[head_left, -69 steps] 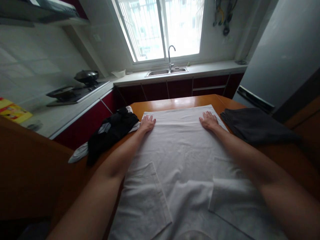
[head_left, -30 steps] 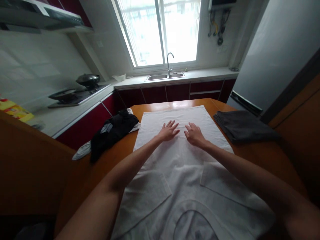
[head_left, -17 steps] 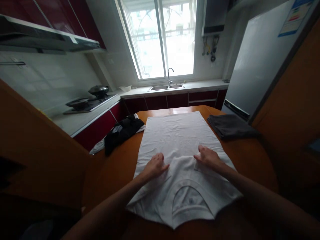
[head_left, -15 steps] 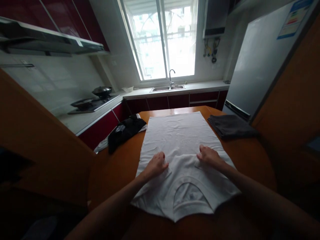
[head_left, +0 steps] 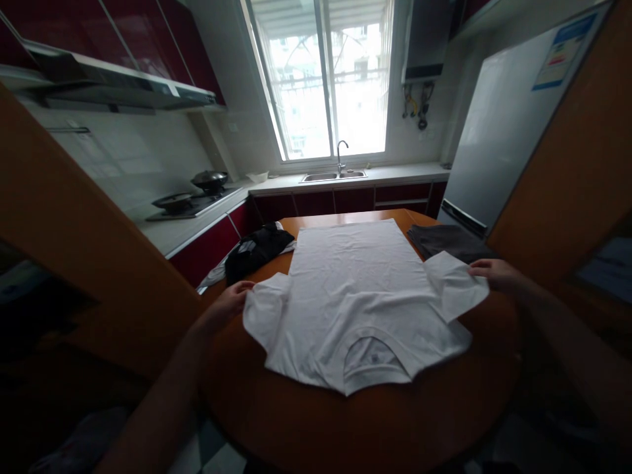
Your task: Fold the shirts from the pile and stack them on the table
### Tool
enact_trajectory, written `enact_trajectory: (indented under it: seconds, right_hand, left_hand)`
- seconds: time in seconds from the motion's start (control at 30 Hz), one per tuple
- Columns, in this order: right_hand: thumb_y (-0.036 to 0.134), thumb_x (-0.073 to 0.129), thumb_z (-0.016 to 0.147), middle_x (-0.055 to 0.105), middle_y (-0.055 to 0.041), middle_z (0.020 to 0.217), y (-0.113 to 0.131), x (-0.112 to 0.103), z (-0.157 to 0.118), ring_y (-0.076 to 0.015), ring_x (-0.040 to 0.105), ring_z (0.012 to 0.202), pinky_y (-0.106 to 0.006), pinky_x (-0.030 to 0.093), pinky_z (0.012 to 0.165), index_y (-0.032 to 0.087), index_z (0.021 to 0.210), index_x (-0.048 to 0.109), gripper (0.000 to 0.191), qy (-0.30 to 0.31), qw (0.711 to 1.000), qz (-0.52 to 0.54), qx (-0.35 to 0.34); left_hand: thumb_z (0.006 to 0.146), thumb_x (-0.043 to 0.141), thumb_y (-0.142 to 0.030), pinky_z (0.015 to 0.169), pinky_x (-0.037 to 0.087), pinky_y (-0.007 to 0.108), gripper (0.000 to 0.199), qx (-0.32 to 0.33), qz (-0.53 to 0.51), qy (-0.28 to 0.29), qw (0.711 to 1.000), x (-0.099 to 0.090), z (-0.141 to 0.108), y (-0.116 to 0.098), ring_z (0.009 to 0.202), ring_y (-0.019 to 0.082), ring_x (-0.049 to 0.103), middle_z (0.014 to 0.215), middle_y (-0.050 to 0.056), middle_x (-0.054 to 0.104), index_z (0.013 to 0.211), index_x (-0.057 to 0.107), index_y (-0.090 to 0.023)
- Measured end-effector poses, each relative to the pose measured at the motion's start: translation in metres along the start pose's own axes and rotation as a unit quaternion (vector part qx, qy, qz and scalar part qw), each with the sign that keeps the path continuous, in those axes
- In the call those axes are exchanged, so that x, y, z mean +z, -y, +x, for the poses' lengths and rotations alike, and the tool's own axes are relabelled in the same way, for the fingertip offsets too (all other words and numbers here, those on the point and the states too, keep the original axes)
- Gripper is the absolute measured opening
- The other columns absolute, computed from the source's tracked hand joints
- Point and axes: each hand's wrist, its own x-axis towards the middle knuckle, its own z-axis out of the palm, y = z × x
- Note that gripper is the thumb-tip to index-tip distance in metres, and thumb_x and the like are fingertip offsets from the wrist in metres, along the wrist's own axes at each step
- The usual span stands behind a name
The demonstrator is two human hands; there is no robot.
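A white T-shirt (head_left: 355, 276) lies spread on the wooden table (head_left: 316, 421), its round neckline toward me and its hem at the far side. My left hand (head_left: 232, 299) pinches the edge of the sleeve on the left, which is lifted out to the side. On the right, my right hand (head_left: 496, 271) grips the edge of the other sleeve, drawn outward and raised a little off the table. The shirt's body lies mostly flat, with creases near the neckline and shoulders.
A dark heap of clothes (head_left: 259, 250) sits at the table's left edge. Folded grey cloth (head_left: 447, 242) lies at the right. Beyond are a counter with a sink (head_left: 340, 175), a stove with pans (head_left: 210, 179) and a fridge (head_left: 508, 125).
Both hands have moved outward from above the shirt's middle to either side, pulling the sleeves out with them. The view has shifted slightly.
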Motion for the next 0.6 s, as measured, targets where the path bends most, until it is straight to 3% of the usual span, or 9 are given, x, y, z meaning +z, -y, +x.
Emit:
enact_trajectory:
  seconds: [0.07, 0.17, 0.27, 0.37, 0.43, 0.47, 0.5, 0.57, 0.6]
  right_hand:
    - [0.021, 0.067, 0.066, 0.069, -0.0112, 0.067, -0.017, -0.022, 0.001, -0.0217, 0.064, 0.053, -0.037, 0.053, 0.056, 0.024, 0.063, 0.062, 0.007, -0.007, 1.000, -0.006, 0.021]
    - [0.023, 0.067, 0.065, 0.067, -0.0112, 0.066, -0.037, -0.035, -0.007, -0.0241, 0.066, 0.056, -0.039, 0.054, 0.059, 0.025, 0.064, 0.064, 0.004, -0.036, 0.997, -0.056, 0.035]
    - [0.021, 0.062, 0.070, 0.068, -0.0149, 0.069, -0.046, -0.031, -0.019, -0.0318, 0.071, 0.072, -0.044, 0.054, 0.067, 0.023, 0.070, 0.068, 0.006, -0.100, 0.983, -0.156, 0.004]
    - [0.020, 0.055, 0.079, 0.071, -0.0225, 0.099, -0.040, -0.009, -0.032, -0.0382, 0.067, 0.105, -0.049, 0.050, 0.091, 0.019, 0.088, 0.072, 0.019, -0.162, 0.963, -0.205, -0.065]
    - [0.020, 0.051, 0.084, 0.067, -0.0191, 0.120, -0.029, 0.020, -0.048, -0.0339, 0.059, 0.121, -0.047, 0.043, 0.104, 0.019, 0.105, 0.070, 0.028, -0.162, 0.954, -0.214, -0.135]
    - [0.021, 0.052, 0.085, 0.068, -0.0136, 0.122, -0.023, 0.039, -0.059, -0.0291, 0.059, 0.121, -0.042, 0.043, 0.106, 0.021, 0.108, 0.069, 0.028, -0.140, 0.951, -0.215, -0.171]
    - [0.020, 0.052, 0.085, 0.069, -0.0100, 0.121, -0.018, 0.059, -0.071, -0.0259, 0.060, 0.120, -0.039, 0.044, 0.106, 0.023, 0.107, 0.070, 0.028, -0.104, 0.947, -0.215, -0.215]
    - [0.017, 0.048, 0.088, 0.066, -0.0113, 0.126, -0.009, 0.101, -0.099, -0.0254, 0.059, 0.122, -0.042, 0.044, 0.108, 0.020, 0.113, 0.069, 0.033, 0.010, 0.905, -0.221, -0.365]
    - [0.016, 0.046, 0.089, 0.064, -0.0111, 0.130, -0.007, 0.120, -0.114, -0.0245, 0.058, 0.123, -0.042, 0.044, 0.108, 0.021, 0.117, 0.069, 0.036, 0.057, 0.883, -0.225, -0.409]
  left_hand:
    - [0.054, 0.081, -0.029, 0.062, 0.055, 0.026, 0.043, -0.027, -0.011, -0.018, 0.999, -0.025, -0.004, 0.016, 0.071, 0.018, 0.070, 0.085, 0.003, 0.072, 0.093, 0.063, -0.021]
    - [0.055, 0.082, -0.031, 0.066, 0.056, 0.028, 0.040, -0.063, 0.008, -0.016, 0.998, -0.047, -0.008, 0.037, 0.075, 0.019, 0.071, 0.084, 0.001, 0.075, 0.091, 0.065, -0.024]
    - [0.063, 0.075, -0.034, 0.075, 0.057, 0.031, 0.027, -0.062, 0.075, -0.031, 0.995, -0.062, -0.007, 0.049, 0.088, 0.021, 0.071, 0.086, -0.005, 0.077, 0.087, 0.063, -0.028]
    - [0.070, 0.060, -0.032, 0.084, 0.058, 0.036, 0.014, -0.018, 0.205, -0.145, 0.968, -0.067, -0.002, 0.046, 0.101, 0.023, 0.069, 0.085, -0.009, 0.075, 0.084, 0.058, -0.030]
    - [0.071, 0.054, -0.032, 0.090, 0.058, 0.041, 0.015, 0.047, 0.281, -0.196, 0.938, -0.054, -0.004, 0.037, 0.105, 0.025, 0.067, 0.091, -0.008, 0.074, 0.086, 0.056, -0.031]
    - [0.072, 0.052, -0.034, 0.092, 0.058, 0.043, 0.018, 0.088, 0.300, -0.195, 0.930, -0.040, -0.007, 0.031, 0.105, 0.027, 0.067, 0.098, -0.007, 0.074, 0.090, 0.057, -0.031]
    - [0.074, 0.052, -0.036, 0.094, 0.057, 0.045, 0.022, 0.132, 0.309, -0.174, 0.926, -0.021, -0.013, 0.024, 0.104, 0.028, 0.068, 0.106, -0.005, 0.073, 0.094, 0.059, -0.031]
    - [0.078, 0.052, -0.036, 0.095, 0.056, 0.044, 0.026, 0.222, 0.301, -0.111, 0.921, 0.030, -0.030, 0.013, 0.105, 0.028, 0.068, 0.116, -0.001, 0.071, 0.100, 0.064, -0.032]
    - [0.081, 0.052, -0.036, 0.099, 0.054, 0.043, 0.026, 0.264, 0.304, -0.055, 0.914, 0.059, -0.040, 0.010, 0.110, 0.027, 0.067, 0.119, 0.000, 0.070, 0.103, 0.066, -0.032]
